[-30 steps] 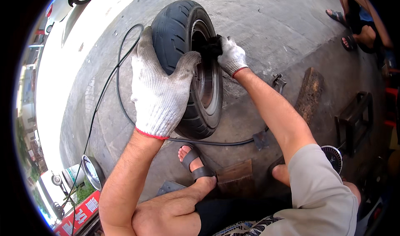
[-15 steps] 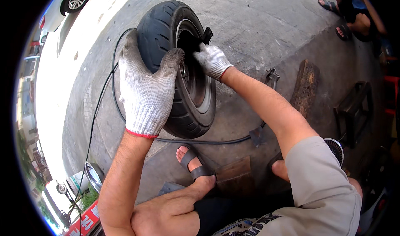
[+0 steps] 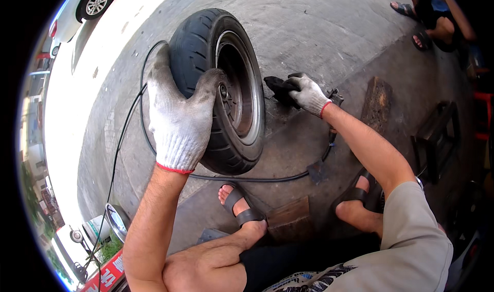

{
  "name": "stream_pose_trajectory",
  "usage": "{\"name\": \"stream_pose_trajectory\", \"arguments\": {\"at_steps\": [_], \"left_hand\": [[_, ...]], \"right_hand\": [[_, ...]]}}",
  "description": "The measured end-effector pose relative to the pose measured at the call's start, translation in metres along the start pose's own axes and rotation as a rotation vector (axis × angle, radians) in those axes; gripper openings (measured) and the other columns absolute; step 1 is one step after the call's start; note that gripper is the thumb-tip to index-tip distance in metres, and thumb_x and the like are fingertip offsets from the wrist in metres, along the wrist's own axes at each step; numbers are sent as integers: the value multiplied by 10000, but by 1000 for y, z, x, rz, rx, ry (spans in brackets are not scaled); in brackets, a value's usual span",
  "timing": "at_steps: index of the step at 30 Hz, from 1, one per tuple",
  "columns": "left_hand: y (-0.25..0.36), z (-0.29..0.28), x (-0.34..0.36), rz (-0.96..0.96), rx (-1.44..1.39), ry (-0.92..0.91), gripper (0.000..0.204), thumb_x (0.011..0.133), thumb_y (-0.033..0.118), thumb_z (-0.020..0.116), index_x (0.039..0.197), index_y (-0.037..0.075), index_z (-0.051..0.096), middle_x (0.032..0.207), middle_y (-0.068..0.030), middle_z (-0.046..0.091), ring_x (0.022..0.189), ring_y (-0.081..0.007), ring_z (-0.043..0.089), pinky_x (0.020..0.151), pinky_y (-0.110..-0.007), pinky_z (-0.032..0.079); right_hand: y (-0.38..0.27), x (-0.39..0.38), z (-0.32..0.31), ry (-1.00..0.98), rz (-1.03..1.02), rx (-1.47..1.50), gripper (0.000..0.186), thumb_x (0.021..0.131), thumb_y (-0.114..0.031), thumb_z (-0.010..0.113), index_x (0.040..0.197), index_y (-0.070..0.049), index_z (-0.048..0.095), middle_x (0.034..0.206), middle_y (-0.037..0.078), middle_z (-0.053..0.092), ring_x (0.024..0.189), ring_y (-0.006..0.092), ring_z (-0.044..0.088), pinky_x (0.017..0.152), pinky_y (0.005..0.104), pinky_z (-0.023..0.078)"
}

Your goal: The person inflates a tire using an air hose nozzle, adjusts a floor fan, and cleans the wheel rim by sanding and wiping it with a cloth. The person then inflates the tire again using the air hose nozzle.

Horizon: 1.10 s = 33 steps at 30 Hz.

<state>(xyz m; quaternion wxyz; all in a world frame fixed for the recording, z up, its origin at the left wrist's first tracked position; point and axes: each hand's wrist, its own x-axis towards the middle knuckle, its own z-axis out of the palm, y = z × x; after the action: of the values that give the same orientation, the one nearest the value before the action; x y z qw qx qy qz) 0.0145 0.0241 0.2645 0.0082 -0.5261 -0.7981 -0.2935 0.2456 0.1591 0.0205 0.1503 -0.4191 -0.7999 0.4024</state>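
Note:
A small wheel with a black tyre (image 3: 193,50) stands upright on the concrete, its metal rim (image 3: 251,130) turned to the right. My left hand (image 3: 180,106), in a white knit glove with dirty fingers, grips the tyre's near side, thumb over the sidewall by the hub and fingers on the tread. Right of the wheel and apart from it, my right hand (image 3: 307,95), gloved likewise, is closed on a black rag (image 3: 280,90). The rag hangs in folds, and part of it is hidden under the fingers. Just beyond that wrist lies an air tool (image 3: 335,99) on the floor.
A black hose (image 3: 257,179) curves around the wheel toward the tool. On the right are a wooden block (image 3: 377,104) and a dark low stool (image 3: 436,130). A brown board (image 3: 289,217) lies between my feet. Another person's sandalled feet (image 3: 422,39) show top right; a car (image 3: 77,9) stands top left.
My right hand has come out of the rim and moved right with the black rag, uncovering the wheel's inside. The wheel has tilted slightly; my left hand keeps its grip.

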Motion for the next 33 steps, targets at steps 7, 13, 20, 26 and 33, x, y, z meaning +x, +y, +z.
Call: {"name": "stream_pose_trajectory", "arguments": {"at_steps": [7, 13, 20, 26, 33], "left_hand": [[1, 0, -3, -18, -71, -18, 838, 864, 366, 808, 1460, -95, 442, 1405, -309, 527, 1305, -403, 546, 1126, -430, 425], [2, 2, 2, -26, -35, -27, 794, 893, 324, 784, 1484, -72, 430, 1425, -294, 533, 1325, -377, 543, 1126, -418, 424], [-6, -1, -4, -15, 20, -21, 758, 919, 284, 758, 1511, -47, 419, 1455, -280, 531, 1353, -357, 534, 1143, -407, 406], [-3, -3, -1, 8, 16, -10, 758, 922, 281, 755, 1515, -47, 413, 1463, -282, 522, 1350, -359, 536, 1142, -411, 407], [11, 2, -3, -3, -25, -32, 749, 924, 270, 756, 1511, -45, 414, 1446, -276, 535, 1336, -349, 546, 1130, -410, 419]], "right_hand": [[-96, 62, 43, 159, -429, -147, 471, 813, -85, 654, 1284, -98, 658, 1295, 167, 601, 1102, 379, 651, 948, 463, 546], [-71, 52, 80, 35, -434, -364, 464, 771, -106, 697, 1235, -102, 700, 1347, 150, 565, 1073, 374, 605, 951, 467, 532], [-82, -17, 57, -424, -220, 342, 294, 871, -109, 635, 1138, -101, 757, 1118, 157, 669, 1027, 340, 626, 980, 415, 514], [-54, 1, 15, -18, -24, 62, 350, 834, -38, 655, 1176, -69, 727, 1131, 175, 674, 1096, 362, 653, 964, 423, 535], [-69, 48, 69, 40, -314, -181, 462, 790, -108, 669, 1250, -108, 712, 1270, 186, 600, 1146, 384, 607, 990, 476, 522]]}}
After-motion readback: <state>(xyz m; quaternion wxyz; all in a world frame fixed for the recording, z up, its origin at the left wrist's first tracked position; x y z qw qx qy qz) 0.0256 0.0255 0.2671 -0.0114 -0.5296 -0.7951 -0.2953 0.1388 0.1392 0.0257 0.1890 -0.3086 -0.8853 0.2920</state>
